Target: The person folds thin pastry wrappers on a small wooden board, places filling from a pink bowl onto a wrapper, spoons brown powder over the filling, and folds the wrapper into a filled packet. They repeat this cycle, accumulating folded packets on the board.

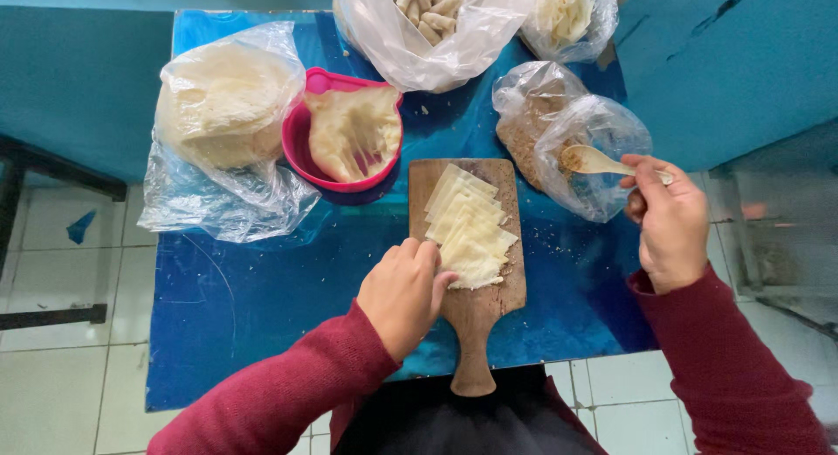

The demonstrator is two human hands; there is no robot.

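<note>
**Hidden and cut off**

Top edge crops the bag of rolled dough pieces (432,23) and the smaller bag of pale shreds (567,18). Left hand (403,293) covers the near corner of the wrapper stack (470,226). Spoon (598,161) contents too small to tell. Fingertips of the left grip out of sight.

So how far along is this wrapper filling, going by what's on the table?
Done, it seems: a bag of rolled pieces sits at the far edge. In hand: the left hand rests on the fanned wrappers on the wooden board, while the right hand holds a spoon in the bag of brown filling. Left: none of those wrappers is filled, and a bag holds another stack.
</note>
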